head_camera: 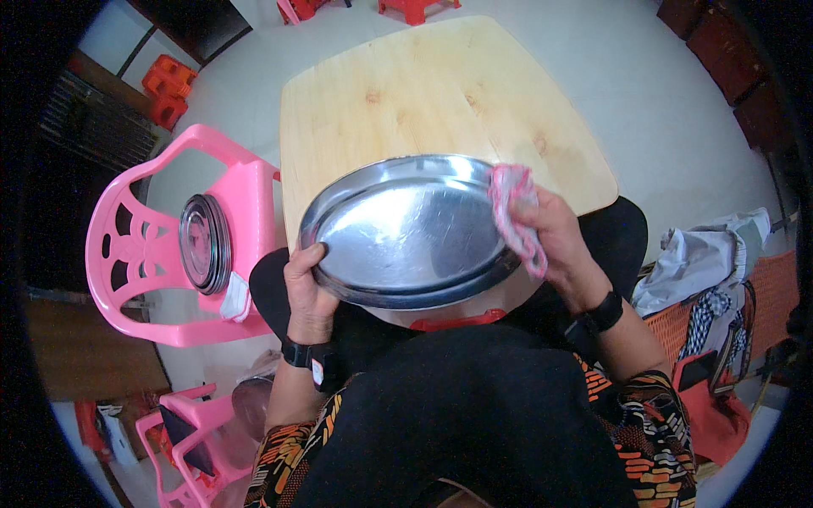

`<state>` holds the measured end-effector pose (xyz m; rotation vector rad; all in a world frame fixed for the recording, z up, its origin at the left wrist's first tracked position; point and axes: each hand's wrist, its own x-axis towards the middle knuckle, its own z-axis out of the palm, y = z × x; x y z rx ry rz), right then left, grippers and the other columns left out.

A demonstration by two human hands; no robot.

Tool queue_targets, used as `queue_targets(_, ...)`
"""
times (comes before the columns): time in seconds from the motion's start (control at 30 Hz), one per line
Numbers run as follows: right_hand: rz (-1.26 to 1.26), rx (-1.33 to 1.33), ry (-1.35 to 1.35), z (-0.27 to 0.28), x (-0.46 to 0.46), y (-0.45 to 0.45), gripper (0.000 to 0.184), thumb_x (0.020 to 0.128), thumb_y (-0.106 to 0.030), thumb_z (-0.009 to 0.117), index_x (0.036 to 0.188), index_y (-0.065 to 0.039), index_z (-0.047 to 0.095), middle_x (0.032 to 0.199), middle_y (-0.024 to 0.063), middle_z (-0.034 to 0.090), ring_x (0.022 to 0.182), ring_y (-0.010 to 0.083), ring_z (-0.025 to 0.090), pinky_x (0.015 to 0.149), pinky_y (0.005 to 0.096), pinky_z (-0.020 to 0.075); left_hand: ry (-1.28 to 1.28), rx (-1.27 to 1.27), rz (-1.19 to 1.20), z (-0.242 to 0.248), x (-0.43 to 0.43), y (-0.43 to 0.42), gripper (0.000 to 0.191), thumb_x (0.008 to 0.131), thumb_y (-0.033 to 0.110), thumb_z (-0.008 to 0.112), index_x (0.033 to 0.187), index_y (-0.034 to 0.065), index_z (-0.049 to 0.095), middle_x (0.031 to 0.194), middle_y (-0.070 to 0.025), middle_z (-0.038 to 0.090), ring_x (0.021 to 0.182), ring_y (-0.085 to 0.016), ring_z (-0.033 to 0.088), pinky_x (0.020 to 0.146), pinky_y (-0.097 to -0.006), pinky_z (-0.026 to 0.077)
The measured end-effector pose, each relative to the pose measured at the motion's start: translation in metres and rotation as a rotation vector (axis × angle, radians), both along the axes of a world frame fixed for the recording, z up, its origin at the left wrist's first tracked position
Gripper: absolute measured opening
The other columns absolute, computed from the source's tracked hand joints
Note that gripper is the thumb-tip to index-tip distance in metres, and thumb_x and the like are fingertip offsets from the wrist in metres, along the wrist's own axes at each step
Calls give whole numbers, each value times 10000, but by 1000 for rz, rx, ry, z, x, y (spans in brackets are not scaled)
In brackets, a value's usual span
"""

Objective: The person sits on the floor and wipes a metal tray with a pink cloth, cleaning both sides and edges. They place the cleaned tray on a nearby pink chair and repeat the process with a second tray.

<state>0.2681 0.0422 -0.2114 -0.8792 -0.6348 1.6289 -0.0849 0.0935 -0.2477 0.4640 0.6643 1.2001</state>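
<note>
An oval stainless steel tray is held tilted over my lap, its far rim above the near part of a light wooden table. My left hand grips the tray's left rim, thumb on the inner edge. In my right hand is a pink and white cloth, bunched against the tray's right rim. The right fingertips are partly hidden by the cloth.
At the left, a pink plastic chair bears a stack of metal trays and a folded white cloth. Red stools stand farther back. Right of me, fabric lies over an orange basket.
</note>
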Motion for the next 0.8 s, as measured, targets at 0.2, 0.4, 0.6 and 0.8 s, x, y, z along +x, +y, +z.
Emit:
queue_targets(0.2, -27, 104, -54, 29, 21, 39, 272, 980, -134, 640, 1181, 49, 636, 996, 90, 723, 817, 124, 697, 731, 255, 568, 79, 48, -236, 10, 20, -1, 600, 678, -49, 670, 1270, -102, 588, 1153, -182, 698, 1077, -294, 674, 996, -412, 527)
queue_targets(0.4, -209, 102, 74, 11, 8, 65, 242, 1000, -150, 619, 1159, 31, 648, 998, 81, 715, 844, 139, 693, 772, 269, 566, 8, 28, -94, 14, 45, 5, 634, 708, -34, 670, 1326, -82, 538, 1224, -171, 655, 1111, -295, 648, 1028, -411, 512)
queue_targets(0.6, -383, 109, 161, -9, 1, 75, 300, 1027, -224, 583, 1209, 10, 626, 1043, 67, 700, 925, 159, 671, 849, 312, 545, 135, -4, -9, 18, 66, 6, 643, 763, 18, 611, 1388, -71, 485, 1308, -216, 610, 1192, -351, 606, 1087, -491, 474)
queue_targets(0.8, -477, 112, 213, -15, -6, 77, 328, 1034, -247, 576, 1261, -11, 597, 1133, 57, 682, 1029, 171, 648, 934, 333, 522, 110, -12, -35, 25, 93, 2, 597, 824, 5, 653, 1388, -72, 471, 1293, -203, 609, 1192, -320, 610, 1068, -468, 500)
